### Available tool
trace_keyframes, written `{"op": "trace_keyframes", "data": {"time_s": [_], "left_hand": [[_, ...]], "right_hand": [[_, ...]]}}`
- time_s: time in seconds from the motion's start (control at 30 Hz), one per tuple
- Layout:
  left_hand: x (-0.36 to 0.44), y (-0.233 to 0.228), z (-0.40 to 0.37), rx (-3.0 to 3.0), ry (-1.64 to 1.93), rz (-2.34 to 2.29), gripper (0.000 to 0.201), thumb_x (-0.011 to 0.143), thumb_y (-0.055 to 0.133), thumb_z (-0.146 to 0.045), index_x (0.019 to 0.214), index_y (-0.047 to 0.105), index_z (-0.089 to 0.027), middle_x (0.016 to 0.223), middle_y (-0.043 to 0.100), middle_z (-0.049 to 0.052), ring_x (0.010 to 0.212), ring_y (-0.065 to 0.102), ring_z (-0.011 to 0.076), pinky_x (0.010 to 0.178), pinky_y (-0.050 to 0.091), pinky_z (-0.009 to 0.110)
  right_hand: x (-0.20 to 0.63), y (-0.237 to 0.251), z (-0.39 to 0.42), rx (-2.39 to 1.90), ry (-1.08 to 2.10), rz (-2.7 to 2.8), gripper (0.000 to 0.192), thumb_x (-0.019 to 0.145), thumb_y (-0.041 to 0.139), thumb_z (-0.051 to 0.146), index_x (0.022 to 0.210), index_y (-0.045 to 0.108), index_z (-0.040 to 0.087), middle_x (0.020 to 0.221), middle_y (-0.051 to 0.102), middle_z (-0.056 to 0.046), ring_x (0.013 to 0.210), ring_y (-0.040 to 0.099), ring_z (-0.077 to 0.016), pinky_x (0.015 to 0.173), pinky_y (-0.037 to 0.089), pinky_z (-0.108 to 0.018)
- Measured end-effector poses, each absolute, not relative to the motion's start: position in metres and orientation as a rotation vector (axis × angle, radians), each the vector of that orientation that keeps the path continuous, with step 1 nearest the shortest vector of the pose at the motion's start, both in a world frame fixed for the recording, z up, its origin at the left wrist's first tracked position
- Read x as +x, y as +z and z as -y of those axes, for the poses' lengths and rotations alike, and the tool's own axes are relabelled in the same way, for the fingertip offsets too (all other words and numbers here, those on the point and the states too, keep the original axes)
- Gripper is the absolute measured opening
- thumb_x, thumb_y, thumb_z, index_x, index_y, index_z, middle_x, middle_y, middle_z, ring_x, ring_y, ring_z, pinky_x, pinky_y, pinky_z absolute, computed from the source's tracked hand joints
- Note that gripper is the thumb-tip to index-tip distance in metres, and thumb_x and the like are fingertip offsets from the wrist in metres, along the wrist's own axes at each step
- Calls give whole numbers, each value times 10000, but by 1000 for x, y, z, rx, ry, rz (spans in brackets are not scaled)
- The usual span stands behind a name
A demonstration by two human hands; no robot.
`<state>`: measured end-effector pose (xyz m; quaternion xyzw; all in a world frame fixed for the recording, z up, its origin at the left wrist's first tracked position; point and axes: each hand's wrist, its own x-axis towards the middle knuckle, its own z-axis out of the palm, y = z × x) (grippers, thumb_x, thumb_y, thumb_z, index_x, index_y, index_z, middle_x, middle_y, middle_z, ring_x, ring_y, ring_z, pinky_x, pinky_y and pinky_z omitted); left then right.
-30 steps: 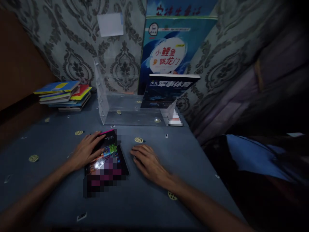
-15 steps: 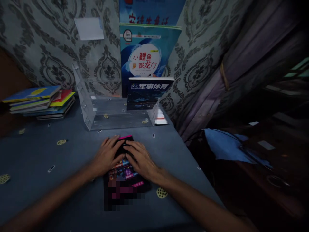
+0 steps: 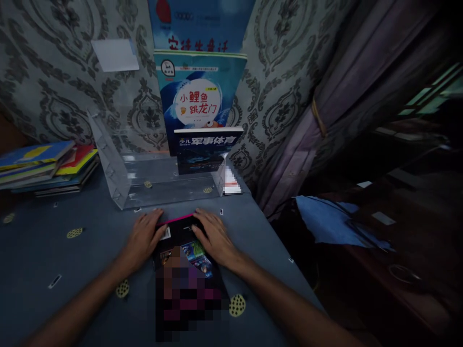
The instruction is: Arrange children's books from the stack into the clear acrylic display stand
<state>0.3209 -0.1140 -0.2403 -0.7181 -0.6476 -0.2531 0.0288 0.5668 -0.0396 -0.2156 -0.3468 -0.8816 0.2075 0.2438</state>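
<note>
A dark book (image 3: 181,234) with a pink top edge and colourful small pictures on its cover lies on the table before me; its lower part is blurred by pixel blocks. At its upper left edge rests my left hand (image 3: 144,238), fingers stretched forward and thumb lying on the cover. My right hand (image 3: 217,241) rests at the upper right edge, fingers extended and thumb over the cover. Both hands are open. Just beyond them stands a clear plastic book rack (image 3: 159,195). A dark blue book (image 3: 202,156) stands in it, with a teal book (image 3: 200,82) behind.
A stack of books (image 3: 54,166) sits at the left. Another blue book (image 3: 202,24) rises at the back against the patterned wall (image 3: 119,91). To the right hang a tied curtain (image 3: 300,144) and, lower, a blue cloth (image 3: 325,224) beyond the table's edge.
My hands have moved apart, from the middle of the cover out to the book's two side edges. More of the cover shows. The view has shifted slightly right and up.
</note>
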Motion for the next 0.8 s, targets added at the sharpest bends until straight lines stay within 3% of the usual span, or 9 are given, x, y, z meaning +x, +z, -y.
{"op": "trace_keyframes", "data": {"time_s": [0.23, 0.53, 0.67, 0.8], "left_hand": [[311, -247, 117, -2174, -717, 1937, 465, 1025, 381, -411, 1459, 422, -248, 1406, 629, 89, 1308, 589, 270, 1131, 435, 496], [316, -251, 118, -2103, -550, 1743, 555, 1027, 380, -373, 1554, 303, -217, 1375, 654, 89, 1231, 643, 248, 1013, 492, 430], [313, -255, 119, -2098, -596, 1744, 546, 1019, 396, -363, 1544, 338, -227, 1390, 645, 79, 1234, 641, 237, 1028, 495, 415], [311, -261, 118, -2126, -579, 1806, 452, 1019, 398, -378, 1435, 492, -229, 1400, 635, 99, 1255, 628, 256, 1065, 477, 462]], "right_hand": [[594, -220, 9, -1222, 327, 2360, 413, 1025, 419, 295, 1342, 588, 92, 1444, 583, -193, 1400, 499, -309, 1159, 388, -557], [605, -243, 3, -1196, 20, 2392, 414, 1012, 449, 303, 1381, 560, 150, 1452, 589, -143, 1357, 546, -283, 1102, 456, -518], [607, -242, 1, -1188, 32, 2400, 422, 1015, 446, 312, 1391, 557, 157, 1459, 583, -141, 1370, 533, -279, 1115, 448, -515], [602, -238, 0, -1206, 64, 2440, 433, 1008, 445, 310, 1380, 572, 129, 1460, 577, -165, 1384, 516, -292, 1148, 410, -528]]}}
